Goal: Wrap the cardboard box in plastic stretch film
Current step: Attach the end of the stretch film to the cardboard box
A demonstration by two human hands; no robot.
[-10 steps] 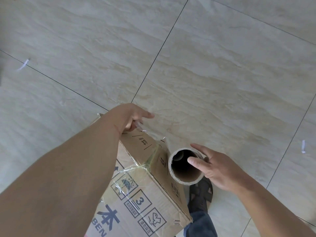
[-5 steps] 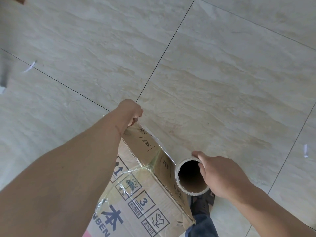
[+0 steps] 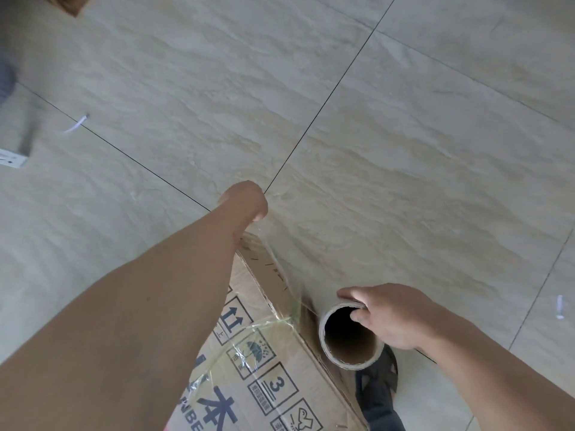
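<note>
The cardboard box [image 3: 273,362], printed with handling symbols, stands on the tiled floor at the bottom centre, and clear stretch film [image 3: 249,334] lies wrinkled over its top and right edge. My left arm reaches across the box. My left hand [image 3: 245,199] curls down over the box's far corner, where the film passes under it; its fingertips are mostly hidden. The film roll [image 3: 348,349] stands upright against the box's right side. My right hand [image 3: 392,315] grips the roll's open top end, thumb inside the core and fingers over the outside.
My foot in a dark sandal [image 3: 378,387] is on the floor just beneath the roll. A white power strip [image 3: 11,158] lies at the left edge, with a white scrap [image 3: 74,126] close by and another white scrap [image 3: 560,306] at the right. Pale tiles [image 3: 404,150] spread beyond the box.
My left hand has slid farther over the box's far corner and curled its fingers down. My right hand has shifted its hold on the roll, with the thumb now hooked inside the core.
</note>
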